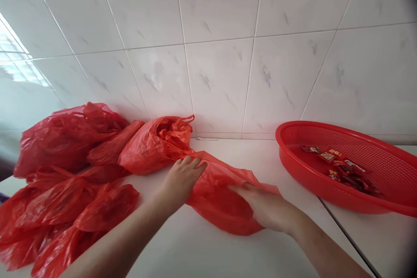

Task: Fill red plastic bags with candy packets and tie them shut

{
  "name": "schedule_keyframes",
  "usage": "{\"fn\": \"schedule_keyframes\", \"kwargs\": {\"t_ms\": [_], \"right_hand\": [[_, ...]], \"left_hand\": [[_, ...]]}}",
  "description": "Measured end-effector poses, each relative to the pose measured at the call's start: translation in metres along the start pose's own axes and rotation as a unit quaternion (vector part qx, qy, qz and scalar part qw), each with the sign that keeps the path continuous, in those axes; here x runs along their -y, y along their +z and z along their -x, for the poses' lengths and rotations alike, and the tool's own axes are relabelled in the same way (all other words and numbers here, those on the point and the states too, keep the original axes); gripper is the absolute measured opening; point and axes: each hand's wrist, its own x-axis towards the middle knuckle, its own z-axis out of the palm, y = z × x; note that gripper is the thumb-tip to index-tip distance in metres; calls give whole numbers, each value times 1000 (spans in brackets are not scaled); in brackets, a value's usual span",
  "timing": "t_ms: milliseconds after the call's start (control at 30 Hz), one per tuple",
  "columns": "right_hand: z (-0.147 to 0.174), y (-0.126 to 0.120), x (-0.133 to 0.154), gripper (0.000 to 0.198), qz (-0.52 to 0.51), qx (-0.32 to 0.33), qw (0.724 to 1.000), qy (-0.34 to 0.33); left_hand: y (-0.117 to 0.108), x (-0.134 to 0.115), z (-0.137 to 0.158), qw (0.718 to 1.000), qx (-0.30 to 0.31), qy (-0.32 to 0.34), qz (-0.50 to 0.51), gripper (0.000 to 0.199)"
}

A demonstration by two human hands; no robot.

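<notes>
A thin red plastic bag point(224, 213) lies loosely spread on the white table, its mouth facing to the right. My left hand point(184, 180) rests at the bag's left edge, fingers stretched and apart. From the right, my right hand point(269, 208) reaches into the mouth of the bag with its fingers extended; thin red film partly covers the hand. No object shows in either hand. Just behind my left hand sits a filled, knotted red plastic bag point(146, 145), its contents hidden.
More red plastic bags point(68, 139) are heaped at the left, with several crumpled ones point(48, 208) in front. On the right stands a red perforated basket point(306, 178) holding several small wrapped packets point(350, 169). A tiled wall point(218, 82) closes off the table point(182, 243) at the back.
</notes>
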Motion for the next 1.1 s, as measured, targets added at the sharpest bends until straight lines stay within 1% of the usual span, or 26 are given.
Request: {"fn": "schedule_keyframes", "kwargs": {"t_ms": [67, 133, 200, 267, 300, 333, 400, 467, 500, 567, 600, 633, 667, 700, 767, 800, 900, 967, 1000, 1033, 1100], "right_hand": [[6, -16, -2, 66, -11, 69, 997, -15], [9, -28, -7, 54, -40, 107, 993, -17], [7, -33, -15, 41, -111, 124, 986, -14], [1, -33, -26, 38, -213, 143, 967, -3], [-3, -30, -32, 40, -259, 142, 955, 12], [-7, -27, -39, 41, -295, 126, 947, 34], [-15, -21, -51, 40, -337, 63, 936, 80], [-20, -18, -58, 37, -356, 8, 929, 102], [-21, -17, -58, 35, -359, -11, 928, 102], [-20, -18, -51, 30, -344, -50, 934, 89], [-19, -18, -45, 27, -324, -75, 940, 76], [-18, -18, -38, 25, -300, -101, 947, 60], [-16, -18, -31, 24, -271, -120, 954, 42], [-15, -16, -25, 24, -240, -127, 962, 26], [-14, -8, -15, 23, -168, -115, 979, -2], [-15, -3, -13, 26, -128, -107, 986, -13], [-20, 12, -13, 41, -39, -95, 994, -45], [-21, 14, -13, 47, -25, -95, 994, -57], [-20, 12, -13, 46, -27, -106, 992, -61], [-18, 6, -11, 42, -32, -133, 988, -65], [-8, -11, -6, 29, -32, -226, 971, -68]], "left_hand": [[8, 13, 4, 999, 14, 28, 20, 74], [14, 15, 12, 996, 27, 56, 61, 80], [22, 12, 19, 988, 39, 87, 120, 87], [31, 10, 21, 978, 48, 107, 175, 91], [35, 10, 21, 973, 49, 112, 195, 92], [39, 11, 21, 970, 45, 115, 210, 92], [45, 12, 22, 965, 28, 119, 232, 88], [46, 12, 25, 961, -4, 127, 245, 75], [44, 11, 28, 959, -22, 130, 249, 64], [38, 7, 35, 956, -67, 139, 251, 38], [34, 4, 39, 953, -92, 146, 248, 29], [31, 1, 43, 951, -113, 156, 243, 25], [29, -2, 48, 948, -129, 165, 238, 27], [28, -5, 52, 946, -144, 173, 233, 34], [30, -9, 60, 945, -155, 180, 223, 51], [33, -11, 64, 947, -157, 177, 219, 51], [50, -15, 73, 950, -174, 143, 215, 23], [63, -15, 76, 945, -205, 114, 228, 27], [69, -15, 76, 939, -224, 100, 240, 27], [74, -15, 76, 932, -241, 89, 255, 25], [80, -14, 75, 918, -267, 73, 286, 20]]}}
